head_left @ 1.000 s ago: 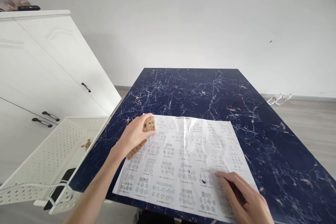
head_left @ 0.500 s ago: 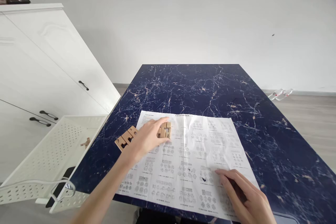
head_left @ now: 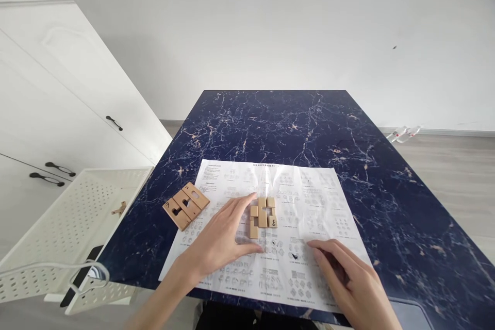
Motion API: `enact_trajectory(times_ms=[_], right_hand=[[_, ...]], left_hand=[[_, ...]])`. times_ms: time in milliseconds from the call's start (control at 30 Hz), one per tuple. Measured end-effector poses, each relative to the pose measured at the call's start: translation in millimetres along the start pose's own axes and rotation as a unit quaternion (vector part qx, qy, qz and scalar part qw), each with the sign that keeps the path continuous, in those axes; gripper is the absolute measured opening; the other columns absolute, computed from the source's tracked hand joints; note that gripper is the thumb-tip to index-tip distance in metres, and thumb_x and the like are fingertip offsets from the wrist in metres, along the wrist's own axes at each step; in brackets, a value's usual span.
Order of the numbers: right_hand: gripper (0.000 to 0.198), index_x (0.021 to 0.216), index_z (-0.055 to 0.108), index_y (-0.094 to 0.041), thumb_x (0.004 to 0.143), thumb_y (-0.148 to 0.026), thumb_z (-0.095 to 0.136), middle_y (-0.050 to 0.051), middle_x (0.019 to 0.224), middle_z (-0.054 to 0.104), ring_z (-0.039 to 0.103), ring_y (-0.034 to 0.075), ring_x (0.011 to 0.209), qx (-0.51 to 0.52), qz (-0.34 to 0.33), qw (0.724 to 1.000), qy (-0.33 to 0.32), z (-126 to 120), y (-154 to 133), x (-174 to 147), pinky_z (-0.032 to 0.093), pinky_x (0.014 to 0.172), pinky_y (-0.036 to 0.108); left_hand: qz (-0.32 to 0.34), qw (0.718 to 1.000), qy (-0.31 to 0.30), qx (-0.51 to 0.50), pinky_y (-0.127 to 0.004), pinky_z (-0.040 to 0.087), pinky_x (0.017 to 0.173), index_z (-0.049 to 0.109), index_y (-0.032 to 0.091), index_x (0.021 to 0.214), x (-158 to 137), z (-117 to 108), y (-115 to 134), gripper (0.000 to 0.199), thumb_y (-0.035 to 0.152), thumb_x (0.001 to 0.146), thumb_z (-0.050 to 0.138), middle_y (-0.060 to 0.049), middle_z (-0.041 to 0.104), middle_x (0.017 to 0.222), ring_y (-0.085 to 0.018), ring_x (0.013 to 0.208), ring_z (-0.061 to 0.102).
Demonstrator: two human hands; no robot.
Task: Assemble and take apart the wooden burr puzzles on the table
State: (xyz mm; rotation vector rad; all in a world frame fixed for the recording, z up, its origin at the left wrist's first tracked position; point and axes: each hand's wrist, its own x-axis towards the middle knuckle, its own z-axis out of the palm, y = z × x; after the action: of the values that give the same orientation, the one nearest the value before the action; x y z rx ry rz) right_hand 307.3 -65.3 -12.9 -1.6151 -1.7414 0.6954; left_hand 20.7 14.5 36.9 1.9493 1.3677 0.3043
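Observation:
My left hand [head_left: 220, 229] is spread over the printed paper sheet [head_left: 286, 283], thumb and fingers wide apart. Just beyond its fingertips a cluster of small wooden puzzle pieces [head_left: 263, 215] lies flat on the sheet, one piece marked 3. The hand curves around the cluster's left side, with a visible gap. My right hand [head_left: 351, 273] rests on the sheet's lower right, loosely bent, its index finger and thumb touching the paper; nothing shows in its hollow. To the left, flat wooden pieces with cut-out slots [head_left: 186, 205] lie side by side, partly over the sheet's edge, one marked 2.
The sheet, printed with small diagrams, lies on a dark blue marbled table [head_left: 278, 124]. At the left stands a white perforated tray [head_left: 81, 206] holding a small wooden piece [head_left: 119, 208], with a white cable [head_left: 50, 266] across it. A white cabinet [head_left: 65, 82] is behind.
My left hand has opened and drawn back from the wooden cluster, now lying more fully in sight. The view has shifted slightly; my right hand stays on the sheet.

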Motion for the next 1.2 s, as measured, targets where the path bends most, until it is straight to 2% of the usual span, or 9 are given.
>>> enact_trajectory(times_ms=[133, 400, 600, 700, 767, 867, 967, 1100, 1200], right_hand=[[0.031, 0.127, 0.069, -0.029, 0.11, -0.049, 0.051, 0.008, 0.108, 0.072, 0.07, 0.019, 0.073, -0.004, -0.034, 0.999, -0.033, 1.9, -12.0, 12.4, 0.059, 0.063, 0.03], [0.053, 0.159, 0.043, -0.034, 0.107, -0.039, 0.055, 0.014, 0.162, 0.048, 0.071, 0.018, 0.068, -0.038, -0.123, 0.982, -0.141, 18.2, -31.2, 66.9, 0.062, 0.059, 0.04], [0.053, 0.151, 0.054, -0.031, 0.1, -0.034, 0.066, 0.011, 0.151, 0.06, 0.073, 0.022, 0.075, -0.06, -0.146, 0.96, -0.23, 11.6, -29.3, 110.2, 0.061, 0.065, 0.043], [0.05, 0.145, 0.058, -0.03, 0.097, -0.036, 0.071, 0.011, 0.145, 0.062, 0.073, 0.02, 0.078, -0.032, -0.131, 0.96, -0.246, 4.3, -25.7, 131.8, 0.061, 0.071, 0.042], [0.049, 0.142, 0.06, -0.029, 0.095, -0.038, 0.072, 0.011, 0.142, 0.062, 0.073, 0.02, 0.081, 0.009, -0.121, 0.965, -0.231, 2.5, -23.0, 143.5, 0.062, 0.073, 0.041], [0.057, 0.144, 0.057, -0.028, 0.092, -0.041, 0.077, 0.011, 0.128, 0.067, 0.072, 0.021, 0.086, 0.113, -0.086, 0.966, -0.215, 7.2, -18.2, 152.1, 0.062, 0.075, 0.039], [0.07, 0.15, 0.05, -0.026, 0.089, -0.041, 0.081, 0.003, 0.098, 0.07, 0.069, 0.019, 0.082, 0.244, -0.02, 0.942, -0.231, 17.1, -12.7, 151.2, 0.06, 0.071, 0.036], [0.07, 0.144, 0.051, -0.028, 0.085, -0.041, 0.086, 0.002, 0.099, 0.07, 0.066, 0.017, 0.077, 0.401, 0.035, 0.885, -0.235, 26.3, -7.8, 149.5, 0.057, 0.067, 0.033], [0.059, 0.129, 0.058, -0.03, 0.082, -0.04, 0.09, 0.003, 0.109, 0.067, 0.065, 0.018, 0.086, 0.442, 0.022, 0.871, -0.215, 26.3, -7.6, 152.3, 0.057, 0.073, 0.034]], left_hand=[[0.006, 0.999, 0.024, -0.024, -0.062, 0.046, 0.12, 0.031, 0.047, 0.165, -6.2, 8.5, -10.4, 0.085, 0.054, 0.094, 0.077, -0.006, 0.051, 0.164, -0.038, 0.149, 0.05], [0.024, 0.998, 0.061, 0.0, -0.058, 0.047, 0.119, 0.039, 0.04, 0.161, -12.9, 11.2, -15.3, 0.07, 0.05, 0.099, 0.071, -0.008, 0.055, 0.159, -0.037, 0.146, 0.053], [0.036, 0.997, 0.071, -0.008, -0.056, 0.044, 0.122, 0.045, 0.038, 0.156, -15.0, 11.9, -20.6, 0.059, 0.048, 0.103, 0.067, -0.007, 0.056, 0.158, -0.035, 0.147, 0.051], [-0.014, 0.989, 0.101, -0.109, -0.055, 0.043, 0.123, 0.046, 0.035, 0.157, -11.8, 10.3, -19.9, 0.055, 0.054, 0.106, 0.058, -0.009, 0.052, 0.162, -0.035, 0.147, 0.051], [-0.074, 0.96, 0.119, -0.243, -0.052, 0.048, 0.118, 0.048, 0.031, 0.156, -5.5, 5.0, -16.3, 0.054, 0.059, 0.109, 0.047, -0.011, 0.054, 0.16, -0.034, 0.141, 0.058], [-0.116, 0.865, 0.097, -0.479, -0.047, 0.057, 0.105, 0.058, 0.021, 0.148, 12.2, -7.4, -8.1, 0.059, 0.062, 0.111, 0.035, -0.017, 0.064, 0.148, -0.034, 0.133, 0.064], [-0.114, 0.79, 0.085, -0.596, -0.041, 0.058, 0.094, 0.068, 0.017, 0.13, 37.5, -17.3, -0.8, 0.055, 0.06, 0.11, 0.04, -0.019, 0.069, 0.134, -0.031, 0.124, 0.067], [-0.079, 0.748, 0.072, -0.655, -0.029, 0.053, 0.074, 0.067, 0.017, 0.099, 71.3, -19.4, 2.7, 0.039, 0.055, 0.104, 0.061, -0.008, 0.066, 0.097, -0.016, 0.08, 0.062], [-0.038, 0.769, 0.028, -0.637, -0.026, 0.042, 0.061, 0.063, 0.017, 0.093, 87.3, -16.0, 0.2, 0.041, 0.058, 0.1, 0.067, 0.001, 0.052, 0.077, -0.01, 0.061, 0.045]])
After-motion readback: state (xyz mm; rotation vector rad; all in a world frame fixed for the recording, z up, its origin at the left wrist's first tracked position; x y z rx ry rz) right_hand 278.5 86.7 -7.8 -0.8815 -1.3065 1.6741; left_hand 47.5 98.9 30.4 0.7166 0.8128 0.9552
